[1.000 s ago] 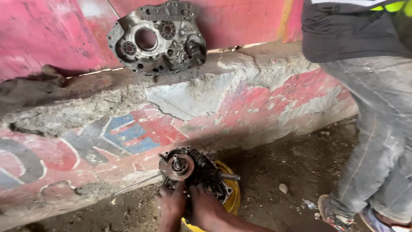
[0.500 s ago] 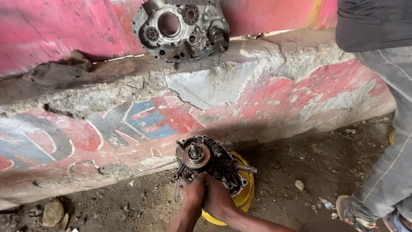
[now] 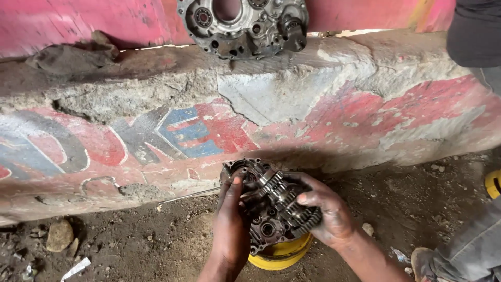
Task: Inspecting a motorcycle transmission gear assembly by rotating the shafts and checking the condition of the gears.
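Observation:
A greasy engine casing half with gear shafts [image 3: 271,211] rests on a yellow container [image 3: 282,255] on the dirt ground. My left hand [image 3: 231,224] grips its left side, fingers pointing up over the rim. Cupped around the stacked gears on the right side is my right hand [image 3: 326,211]. A second casing half [image 3: 242,23], grey metal with bearings and round openings, leans on top of the concrete ledge [image 3: 292,89] at the top of the view.
A painted, cracked concrete wall [image 3: 156,136] runs across the view. A dirty rag [image 3: 68,55] lies on the ledge at left. Another person's leg [image 3: 469,245] stands at right, by a yellow object [image 3: 493,183]. A stone [image 3: 59,235] lies lower left.
The view has moved closer and shifted left. Both my hands have moved up from under the casing and now wrap its sides, the right hand over the gears.

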